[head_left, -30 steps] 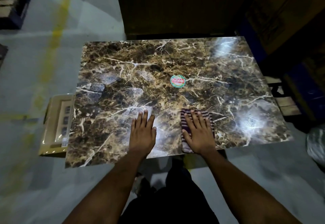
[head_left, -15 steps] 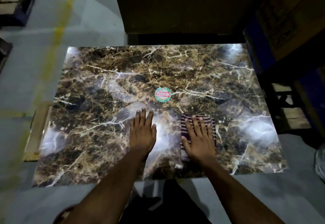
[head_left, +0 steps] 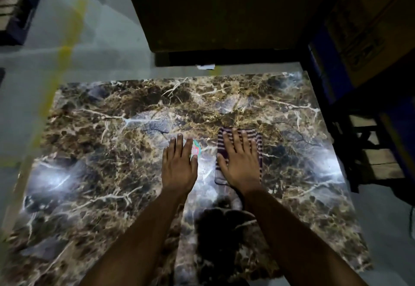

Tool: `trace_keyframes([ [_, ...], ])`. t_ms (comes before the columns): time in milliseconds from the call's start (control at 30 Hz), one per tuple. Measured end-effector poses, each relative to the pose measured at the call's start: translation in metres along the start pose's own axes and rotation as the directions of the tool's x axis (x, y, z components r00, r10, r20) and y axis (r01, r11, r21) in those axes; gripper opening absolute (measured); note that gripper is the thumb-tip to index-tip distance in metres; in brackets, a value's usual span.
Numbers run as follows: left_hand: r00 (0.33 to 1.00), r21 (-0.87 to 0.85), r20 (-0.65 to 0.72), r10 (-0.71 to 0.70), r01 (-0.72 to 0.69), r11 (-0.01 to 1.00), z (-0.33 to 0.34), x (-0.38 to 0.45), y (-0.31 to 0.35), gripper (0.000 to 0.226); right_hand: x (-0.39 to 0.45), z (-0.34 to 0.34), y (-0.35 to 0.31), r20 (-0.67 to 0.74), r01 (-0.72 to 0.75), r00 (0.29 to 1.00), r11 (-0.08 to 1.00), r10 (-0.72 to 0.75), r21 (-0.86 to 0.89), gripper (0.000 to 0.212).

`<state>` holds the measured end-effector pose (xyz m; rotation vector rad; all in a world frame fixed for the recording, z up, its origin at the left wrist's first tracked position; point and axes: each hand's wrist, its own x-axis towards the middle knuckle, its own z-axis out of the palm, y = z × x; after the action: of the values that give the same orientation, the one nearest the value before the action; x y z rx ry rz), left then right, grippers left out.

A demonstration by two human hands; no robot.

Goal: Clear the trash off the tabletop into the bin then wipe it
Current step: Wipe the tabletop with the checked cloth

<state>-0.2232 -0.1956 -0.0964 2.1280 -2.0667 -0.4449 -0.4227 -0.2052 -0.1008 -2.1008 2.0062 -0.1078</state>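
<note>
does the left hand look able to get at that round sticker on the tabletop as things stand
Probably yes. The left hand lies flat and empty with its fingertips already over part of the round sticker. Nothing lies between them, and the right hand stays aside on the striped cloth.

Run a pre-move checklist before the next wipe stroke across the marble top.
1. Striped cloth flat under right hand: ok.
2. Left hand flat on tabletop, bracing: ok.
3. Tabletop free of loose trash: ok, none visible.
4. Round sticker clear of the hands: not ok, left hand partly covers it.
5. Far strip of tabletop already wiped: cannot tell.
6. Bin in view: not ok.
</note>
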Motion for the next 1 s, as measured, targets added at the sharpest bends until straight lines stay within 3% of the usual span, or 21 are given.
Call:
trace_keyframes([
  [233, 0.999, -0.007, -0.022, -0.043, 0.042, 0.999, -0.005, 0.043, 0.002, 0.058, 0.063, -0.001, -0.030, 0.058, 0.215, 0.975, 0.976, -0.215, 0.005, 0.070],
  [433, 0.999, -0.015, -0.041, 0.012, -0.013, 1.000, -0.009, 0.096, 0.005, 0.059, 0.127, -0.012, 0.000, 0.017, 0.095, 0.995, 0.995, -0.095, -0.013, 0.071],
  [667, 0.997, 0.060, -0.069, 0.030, -0.025, 0.998, -0.009, 0.179, 0.008, 0.057, 0.225, -0.017, -0.018, 0.042, 0.147, 0.989, 0.989, -0.145, -0.033, 0.071],
  [1000, 0.995, 0.068, -0.095, 0.011, -0.005, 0.998, -0.008, 0.168, 0.012, 0.053, 0.208, -0.014, -0.025, 0.039, 0.186, 0.982, 0.982, -0.185, -0.042, 0.072],
])
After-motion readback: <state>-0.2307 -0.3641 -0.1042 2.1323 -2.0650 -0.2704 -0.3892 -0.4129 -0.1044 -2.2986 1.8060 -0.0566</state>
